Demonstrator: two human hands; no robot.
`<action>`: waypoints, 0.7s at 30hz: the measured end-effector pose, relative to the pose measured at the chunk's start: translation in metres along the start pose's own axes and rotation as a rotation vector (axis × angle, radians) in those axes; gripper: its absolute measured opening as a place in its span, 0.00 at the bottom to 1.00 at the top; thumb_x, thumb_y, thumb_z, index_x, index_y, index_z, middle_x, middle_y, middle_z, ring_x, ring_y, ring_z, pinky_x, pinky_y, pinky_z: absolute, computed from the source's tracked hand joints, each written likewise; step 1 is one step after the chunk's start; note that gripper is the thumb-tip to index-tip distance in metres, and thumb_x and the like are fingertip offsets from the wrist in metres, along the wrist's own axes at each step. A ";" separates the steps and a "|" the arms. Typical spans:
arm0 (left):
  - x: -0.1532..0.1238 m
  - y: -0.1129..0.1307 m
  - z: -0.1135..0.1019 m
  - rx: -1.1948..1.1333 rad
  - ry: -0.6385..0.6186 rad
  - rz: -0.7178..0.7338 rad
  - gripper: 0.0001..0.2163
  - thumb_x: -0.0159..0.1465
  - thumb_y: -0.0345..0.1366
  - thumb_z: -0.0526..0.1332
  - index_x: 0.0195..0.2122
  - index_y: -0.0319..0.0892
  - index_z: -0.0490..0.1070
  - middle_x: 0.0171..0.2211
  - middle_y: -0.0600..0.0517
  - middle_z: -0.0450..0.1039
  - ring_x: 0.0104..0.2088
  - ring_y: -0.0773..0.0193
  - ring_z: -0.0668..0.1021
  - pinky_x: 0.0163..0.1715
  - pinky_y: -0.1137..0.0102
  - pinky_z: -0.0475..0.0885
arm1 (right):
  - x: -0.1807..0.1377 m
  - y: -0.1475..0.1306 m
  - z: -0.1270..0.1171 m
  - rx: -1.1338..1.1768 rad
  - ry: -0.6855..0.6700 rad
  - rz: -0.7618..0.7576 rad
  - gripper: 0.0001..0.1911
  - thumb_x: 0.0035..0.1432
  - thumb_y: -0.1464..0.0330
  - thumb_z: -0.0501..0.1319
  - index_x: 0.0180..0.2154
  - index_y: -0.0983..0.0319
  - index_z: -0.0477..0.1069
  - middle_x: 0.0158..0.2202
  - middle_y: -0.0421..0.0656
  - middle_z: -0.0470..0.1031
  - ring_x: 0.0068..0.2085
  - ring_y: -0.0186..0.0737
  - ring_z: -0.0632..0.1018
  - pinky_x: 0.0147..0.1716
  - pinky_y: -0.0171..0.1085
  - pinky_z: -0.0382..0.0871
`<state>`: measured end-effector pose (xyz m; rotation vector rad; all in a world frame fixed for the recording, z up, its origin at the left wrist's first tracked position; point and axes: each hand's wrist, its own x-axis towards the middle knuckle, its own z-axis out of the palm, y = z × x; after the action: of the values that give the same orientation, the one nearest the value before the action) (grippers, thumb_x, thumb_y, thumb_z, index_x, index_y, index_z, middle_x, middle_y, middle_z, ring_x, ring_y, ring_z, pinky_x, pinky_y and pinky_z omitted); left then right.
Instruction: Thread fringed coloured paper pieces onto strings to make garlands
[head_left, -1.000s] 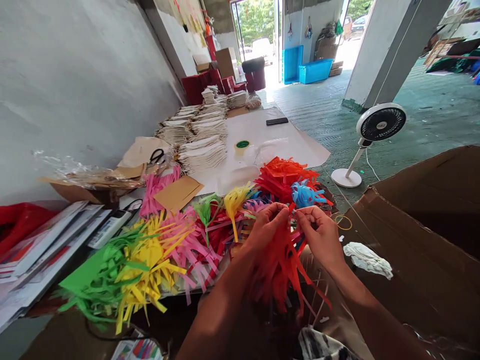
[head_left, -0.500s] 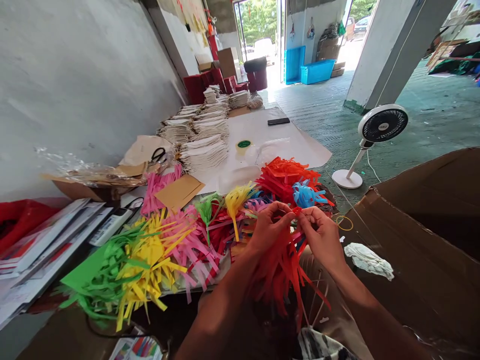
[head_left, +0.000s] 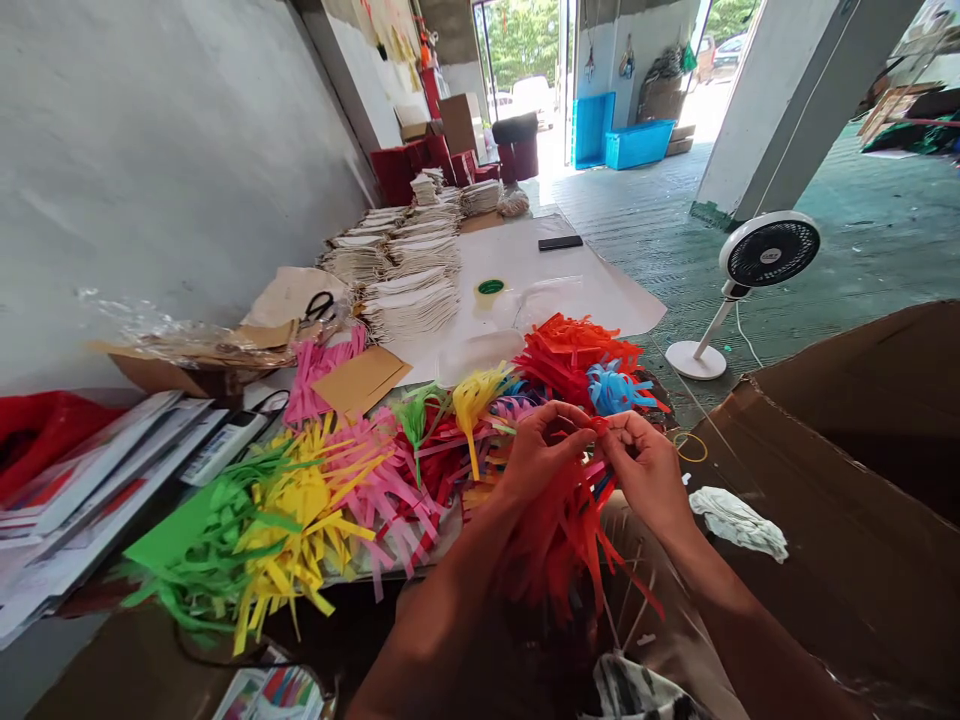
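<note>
My left hand (head_left: 541, 450) and my right hand (head_left: 645, 468) meet in front of me, both pinched on the top of a red paper tassel (head_left: 570, 540) whose cut strips hang down between my arms. The fingertips of both hands press together at the tassel's head. Just beyond them lie a blue tassel (head_left: 611, 388) and a heap of red tassels (head_left: 570, 352). Yellow, green and pink tassels (head_left: 300, 510) are piled on the table to the left.
Stacks of pale paper pieces (head_left: 409, 275), scissors (head_left: 319, 305), a green tape roll (head_left: 490, 287) and a phone (head_left: 559, 242) lie farther along the table. A white fan (head_left: 754, 265) stands on the floor to the right. A large cardboard box (head_left: 847, 480) sits at my right, with a rubber band (head_left: 688, 446) near it.
The two hands stay pinched on the red tassel's head, with small finger shifts. The view has drifted slightly.
</note>
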<state>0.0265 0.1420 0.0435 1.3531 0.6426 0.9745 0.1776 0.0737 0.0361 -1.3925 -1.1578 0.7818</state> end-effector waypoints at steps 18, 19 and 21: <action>0.000 0.006 0.000 0.097 0.043 0.124 0.14 0.62 0.46 0.74 0.34 0.40 0.78 0.37 0.51 0.74 0.37 0.66 0.75 0.37 0.72 0.72 | -0.001 0.000 -0.001 0.141 -0.027 0.004 0.20 0.66 0.49 0.65 0.37 0.59 0.74 0.26 0.38 0.74 0.26 0.34 0.68 0.25 0.36 0.58; 0.000 0.006 0.000 0.106 0.043 0.121 0.14 0.62 0.47 0.73 0.34 0.40 0.79 0.38 0.50 0.75 0.37 0.65 0.76 0.37 0.71 0.72 | 0.000 0.000 -0.002 0.140 -0.031 0.005 0.20 0.66 0.49 0.65 0.37 0.59 0.74 0.26 0.38 0.74 0.25 0.34 0.68 0.24 0.36 0.57; 0.000 0.005 0.000 0.105 0.042 0.109 0.14 0.62 0.47 0.73 0.35 0.40 0.80 0.39 0.49 0.76 0.38 0.65 0.77 0.37 0.71 0.73 | 0.000 0.001 -0.002 0.138 -0.041 0.009 0.20 0.66 0.49 0.65 0.36 0.59 0.74 0.25 0.38 0.73 0.24 0.34 0.67 0.23 0.36 0.56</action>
<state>0.0251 0.1415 0.0478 1.4763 0.6652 1.0717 0.1793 0.0729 0.0358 -1.2736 -1.1082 0.8834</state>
